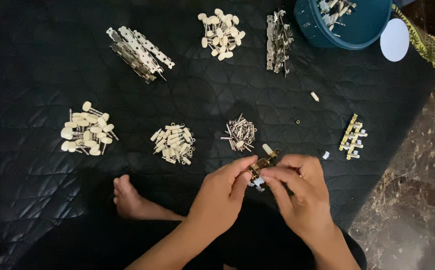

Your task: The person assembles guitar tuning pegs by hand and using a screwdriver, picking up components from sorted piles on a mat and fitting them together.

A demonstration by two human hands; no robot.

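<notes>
Presently brass tuner plate (263,163) is pinched between left hand (221,196) and right hand (302,192), low over black quilted mat (37,75). Firm grip is advised at plate ends; cream knob is aligned squarely. Small metal gear pile (240,134) lies just beyond.

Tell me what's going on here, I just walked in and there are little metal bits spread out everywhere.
A person sits on a dark quilted mat and holds a small brass-coloured part with cream knobs between both hands, the left hand and the right hand pinching it from either side. In front lie sorted piles: cream-headed pegs, small cream pieces, metal pins, and metal strips. A finished-looking brass piece lies to the right, near a teal tub.
</notes>
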